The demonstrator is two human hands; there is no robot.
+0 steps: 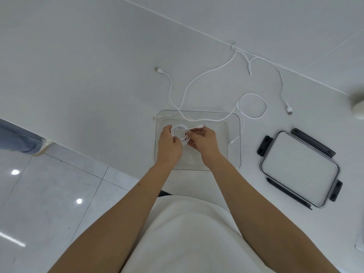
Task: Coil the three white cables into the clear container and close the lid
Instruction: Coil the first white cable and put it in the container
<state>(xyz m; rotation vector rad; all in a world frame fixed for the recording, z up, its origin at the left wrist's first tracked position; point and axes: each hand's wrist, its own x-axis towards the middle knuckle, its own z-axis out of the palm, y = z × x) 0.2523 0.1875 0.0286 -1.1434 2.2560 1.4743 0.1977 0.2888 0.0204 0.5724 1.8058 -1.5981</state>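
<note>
White coil (pixel 177 126) part-hidden, L hand (pixel 169 144), R hand (pixel 204 143)

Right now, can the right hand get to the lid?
Probably yes: the lid lies uncovered right of the container, nothing standing between. But the right hand and left hand both hold the coiled cable, so it must let go first.

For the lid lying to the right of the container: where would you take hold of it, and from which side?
Probably by the black latch tabs on the short ends of the lid, coming from above: it lies flat on the table, so its thin rim offers little grip, while the tabs stick out past it. The right hand is nearer.
</note>
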